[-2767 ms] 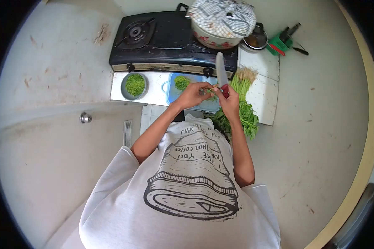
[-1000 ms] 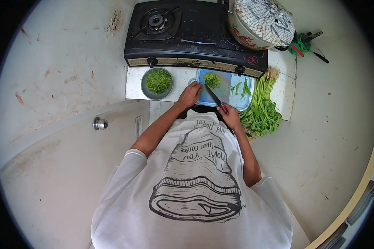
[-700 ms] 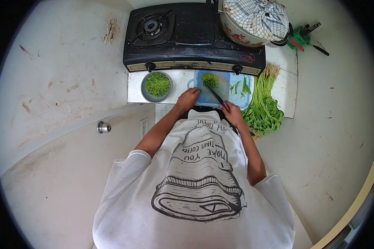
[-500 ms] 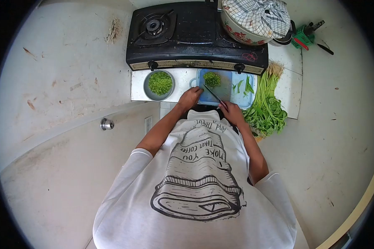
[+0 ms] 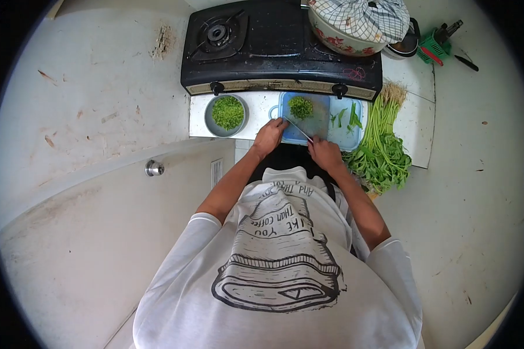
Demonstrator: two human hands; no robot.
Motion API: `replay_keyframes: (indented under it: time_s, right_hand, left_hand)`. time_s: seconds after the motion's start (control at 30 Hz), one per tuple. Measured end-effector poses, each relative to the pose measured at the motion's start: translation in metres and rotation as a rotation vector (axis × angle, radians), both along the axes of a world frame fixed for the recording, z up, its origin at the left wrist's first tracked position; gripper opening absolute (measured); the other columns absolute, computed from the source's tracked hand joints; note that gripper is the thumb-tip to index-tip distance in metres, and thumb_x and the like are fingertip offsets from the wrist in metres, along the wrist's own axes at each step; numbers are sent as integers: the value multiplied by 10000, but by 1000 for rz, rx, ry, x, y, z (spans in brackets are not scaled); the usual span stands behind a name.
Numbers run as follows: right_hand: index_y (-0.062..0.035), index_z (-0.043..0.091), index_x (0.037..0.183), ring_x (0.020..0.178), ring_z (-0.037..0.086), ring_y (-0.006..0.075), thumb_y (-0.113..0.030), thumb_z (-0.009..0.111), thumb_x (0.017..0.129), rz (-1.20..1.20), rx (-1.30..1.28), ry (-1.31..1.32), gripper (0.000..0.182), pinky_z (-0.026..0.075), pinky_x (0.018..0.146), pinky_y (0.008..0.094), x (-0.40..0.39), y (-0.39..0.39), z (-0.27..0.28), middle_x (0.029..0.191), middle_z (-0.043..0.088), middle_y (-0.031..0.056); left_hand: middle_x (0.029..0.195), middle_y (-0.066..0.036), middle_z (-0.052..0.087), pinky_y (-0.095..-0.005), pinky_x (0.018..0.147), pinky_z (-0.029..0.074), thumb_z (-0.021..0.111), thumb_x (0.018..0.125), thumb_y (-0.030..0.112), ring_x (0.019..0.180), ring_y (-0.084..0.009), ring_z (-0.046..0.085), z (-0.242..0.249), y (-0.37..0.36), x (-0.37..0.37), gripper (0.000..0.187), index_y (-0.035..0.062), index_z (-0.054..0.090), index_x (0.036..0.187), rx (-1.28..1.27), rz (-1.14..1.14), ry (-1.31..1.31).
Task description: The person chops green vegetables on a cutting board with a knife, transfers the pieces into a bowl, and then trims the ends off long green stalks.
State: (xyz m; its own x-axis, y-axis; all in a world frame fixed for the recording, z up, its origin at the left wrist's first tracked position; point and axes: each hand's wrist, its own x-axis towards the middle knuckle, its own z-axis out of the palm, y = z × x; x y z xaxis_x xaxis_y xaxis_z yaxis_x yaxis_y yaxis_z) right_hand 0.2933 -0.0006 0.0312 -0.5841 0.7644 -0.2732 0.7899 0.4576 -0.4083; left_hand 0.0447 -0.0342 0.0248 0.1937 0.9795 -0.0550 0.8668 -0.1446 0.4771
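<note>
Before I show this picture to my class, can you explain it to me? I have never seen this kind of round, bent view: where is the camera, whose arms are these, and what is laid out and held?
There is no machine here. One camera sits on a person's head and looks down, so you see their shirt, both arms and the low surface in front; the wide lens bends the edges into a circle.

The right hand grips a knife, its blade lying across a blue cutting board. The left hand rests at the board's left edge, by the blade tip.

On the board sit a small pile of chopped greens and a few loose leaves. Left of it stands a grey bowl of chopped greens. To the right lies a bunch of long-stemmed greens. Behind is a black gas stove carrying a pot covered with a checked cloth.
</note>
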Motion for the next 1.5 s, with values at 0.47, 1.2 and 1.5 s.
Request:
replay_keyframes:
  time_s: [0.47, 1.2, 1.5]
  right_hand:
    - [14, 637, 961, 705, 720, 428, -305, 563, 1013, 30, -31, 19, 331, 585, 655, 529, -12, 14, -6, 781, 718, 246]
    - [16, 654, 936, 690, 716, 438, -351, 530, 1038, 75, -24, 56, 400, 584, 659, 533, -31, 19, -9, 730, 706, 250]
    - [11, 671, 966, 745, 721, 445, -353, 532, 1032, 64, -71, -9, 395, 584, 708, 545, -4, 19, -12, 777, 720, 250]
  left_hand:
    - [1026, -162, 610, -445, 862, 555, 617, 871, -9, 968, -362, 629, -15, -6, 1, 350, 28, 667, 1215, 97, 43, -39]
    - [987, -139, 608, -434, 859, 563, 599, 839, -42, 972, -348, 634, -6, -7, 6, 344, 34, 661, 1168, 36, 127, -72]
    - [988, -155, 633, -447, 833, 561, 614, 846, -44, 950, -368, 649, -11, -5, 2, 310, 9, 658, 1149, 81, 153, -174]
